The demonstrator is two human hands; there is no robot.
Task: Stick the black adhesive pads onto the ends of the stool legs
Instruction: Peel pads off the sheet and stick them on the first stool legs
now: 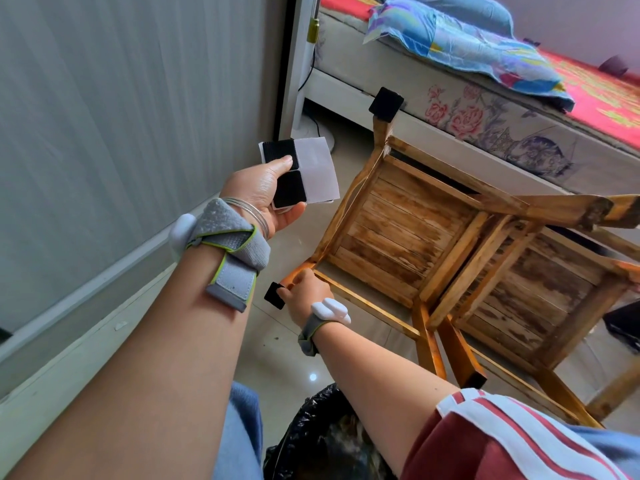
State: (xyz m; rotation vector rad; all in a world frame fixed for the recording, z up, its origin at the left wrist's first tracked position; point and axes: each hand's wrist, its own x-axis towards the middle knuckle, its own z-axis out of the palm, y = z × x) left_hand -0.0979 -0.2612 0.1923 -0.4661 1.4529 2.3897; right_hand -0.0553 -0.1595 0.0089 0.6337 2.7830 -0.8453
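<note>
A wooden stool lies tipped over on the floor, its underside facing me. The far leg's end carries a black pad. My left hand holds up a white backing sheet with two black pads still on its left half, thumb pressed on them. My right hand grips the near left leg's end, fingers on a black pad at that end. A second wooden stool lies against the first on the right.
A bed with a floral mattress and a blue pillow runs along the back right. A grey wall panel fills the left. A bin lined with a black bag sits below my arms, on shiny floor tiles.
</note>
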